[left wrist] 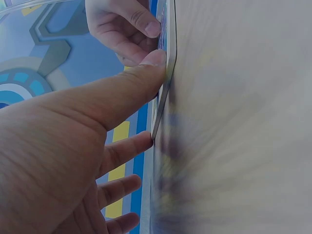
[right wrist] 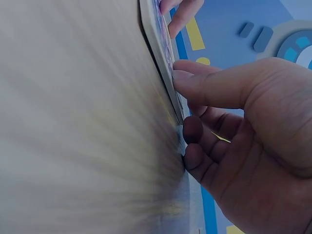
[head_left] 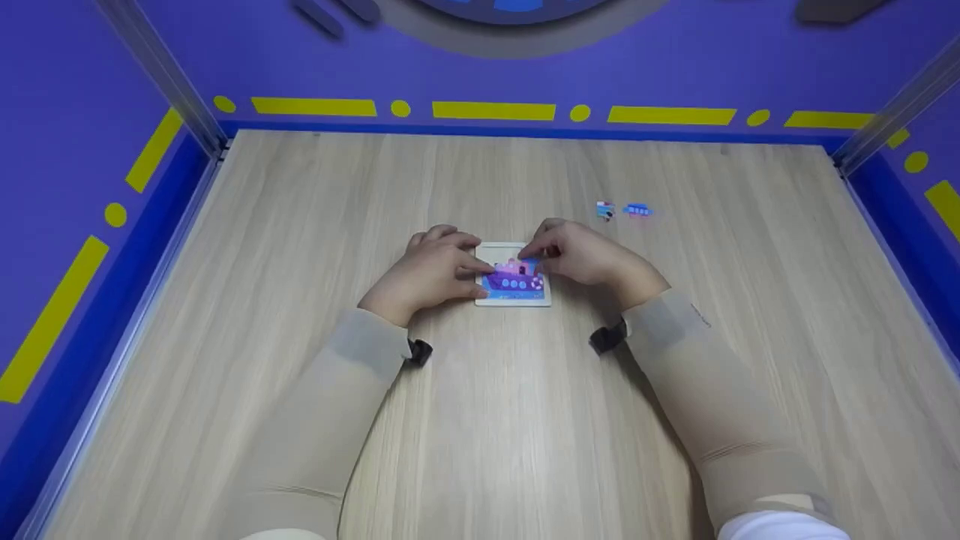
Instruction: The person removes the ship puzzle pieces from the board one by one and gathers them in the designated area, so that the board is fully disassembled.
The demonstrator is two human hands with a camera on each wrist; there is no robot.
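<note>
A small square jigsaw puzzle lies in a white-rimmed tray, its picture a purple and pink ship on blue water. Bare board shows at its upper left. My left hand rests at the tray's left side with fingers spread; thumb and index finger touch the puzzle. In the left wrist view, the left thumb presses near the edge. My right hand is at the upper right, its curled thumb and index finger pinching a blue puzzle piece at the picture. That piece is mostly hidden by the fingers.
Two loose puzzle pieces lie beyond my right hand: one multicoloured piece and one blue and pink piece. The wooden table meets blue-purple panels at the back and both sides.
</note>
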